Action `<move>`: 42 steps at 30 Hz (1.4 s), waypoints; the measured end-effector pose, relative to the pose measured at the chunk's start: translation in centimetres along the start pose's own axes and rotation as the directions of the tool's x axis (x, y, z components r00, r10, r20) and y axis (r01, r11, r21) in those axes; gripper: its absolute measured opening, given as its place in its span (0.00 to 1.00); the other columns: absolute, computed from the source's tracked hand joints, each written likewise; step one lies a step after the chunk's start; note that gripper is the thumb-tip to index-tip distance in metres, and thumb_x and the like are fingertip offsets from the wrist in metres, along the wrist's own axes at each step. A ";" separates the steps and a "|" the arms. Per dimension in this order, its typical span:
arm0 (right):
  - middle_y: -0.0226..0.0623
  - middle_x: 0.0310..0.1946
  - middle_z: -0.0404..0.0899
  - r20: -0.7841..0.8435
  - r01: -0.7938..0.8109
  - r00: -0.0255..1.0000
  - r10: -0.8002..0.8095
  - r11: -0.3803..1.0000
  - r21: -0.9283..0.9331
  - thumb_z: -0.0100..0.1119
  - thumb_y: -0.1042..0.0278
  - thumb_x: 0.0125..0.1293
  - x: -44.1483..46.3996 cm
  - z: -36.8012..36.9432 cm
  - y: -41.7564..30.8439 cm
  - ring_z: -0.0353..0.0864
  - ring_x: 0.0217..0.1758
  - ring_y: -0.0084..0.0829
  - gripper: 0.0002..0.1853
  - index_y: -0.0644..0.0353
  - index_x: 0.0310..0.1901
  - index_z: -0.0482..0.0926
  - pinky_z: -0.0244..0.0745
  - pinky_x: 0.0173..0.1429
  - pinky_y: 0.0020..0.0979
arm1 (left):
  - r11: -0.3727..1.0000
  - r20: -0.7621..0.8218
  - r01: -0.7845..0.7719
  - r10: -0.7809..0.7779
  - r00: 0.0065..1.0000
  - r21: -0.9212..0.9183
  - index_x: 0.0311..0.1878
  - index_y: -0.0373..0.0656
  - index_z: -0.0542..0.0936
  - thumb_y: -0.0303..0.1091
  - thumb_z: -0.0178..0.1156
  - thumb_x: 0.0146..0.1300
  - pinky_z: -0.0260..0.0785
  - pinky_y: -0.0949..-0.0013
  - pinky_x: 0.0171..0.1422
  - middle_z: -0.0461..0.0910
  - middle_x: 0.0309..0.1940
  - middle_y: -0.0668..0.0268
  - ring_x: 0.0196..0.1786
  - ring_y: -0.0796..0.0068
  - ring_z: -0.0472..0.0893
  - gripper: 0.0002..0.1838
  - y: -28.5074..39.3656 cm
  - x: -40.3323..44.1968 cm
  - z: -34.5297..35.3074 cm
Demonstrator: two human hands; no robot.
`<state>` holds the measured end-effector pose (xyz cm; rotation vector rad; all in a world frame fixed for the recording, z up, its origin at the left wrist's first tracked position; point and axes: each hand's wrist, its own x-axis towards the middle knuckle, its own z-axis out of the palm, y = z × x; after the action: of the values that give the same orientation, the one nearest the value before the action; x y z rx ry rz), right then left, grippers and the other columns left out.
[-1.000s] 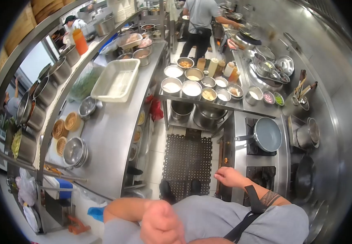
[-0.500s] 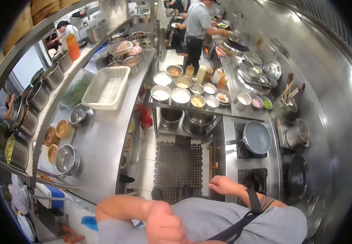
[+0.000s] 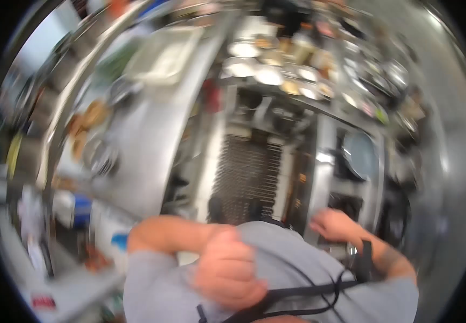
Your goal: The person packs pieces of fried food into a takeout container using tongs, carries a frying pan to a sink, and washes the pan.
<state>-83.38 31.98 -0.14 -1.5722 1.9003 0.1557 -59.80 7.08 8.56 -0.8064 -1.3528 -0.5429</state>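
My left hand [image 3: 226, 269] is closed in a fist in front of my chest, over the grey shirt [image 3: 174, 285]. A black strap [image 3: 297, 290] runs across the shirt right beside the fist. Whatever the fingers may hold is hidden. My right hand [image 3: 330, 223] hangs loosely bent at the near end of the stove, left of the near burner [image 3: 346, 204], with nothing seen in it. Beyond it, a blue-grey frying pan [image 3: 359, 154] sits on the far burner. The whole view is smeared by motion.
A steel counter [image 3: 141, 140] runs along the left, bearing a pale plastic tub [image 3: 163, 59], metal bowls [image 3: 101, 156] and bamboo steamers [image 3: 88, 119]. Several filled containers [image 3: 268, 74] stand ahead. A perforated black mat [image 3: 246, 172] covers the floor between counter and stove.
The view has tipped downward, so the kitchen sits higher in the picture and is blurred. My left fist remains before my chest; my right hand appears slightly further right, still beside the stove.
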 end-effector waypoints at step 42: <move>0.30 0.33 0.81 0.100 -0.221 0.970 0.220 0.643 0.734 0.57 0.60 0.71 26.5 11.4 3.3 0.78 0.35 0.25 0.14 0.63 0.47 0.81 0.74 0.43 0.29 | -0.136 0.360 0.738 -0.805 -0.471 0.661 0.58 0.41 0.77 0.43 0.58 0.69 0.72 0.56 0.52 0.80 0.44 0.56 0.49 0.53 0.80 0.20 -1.0 -16.8 -17.2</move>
<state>-83.35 16.32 -24.57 -0.7692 1.7989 -0.4753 -52.36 -8.56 -8.05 0.6472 -2.8410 -1.5055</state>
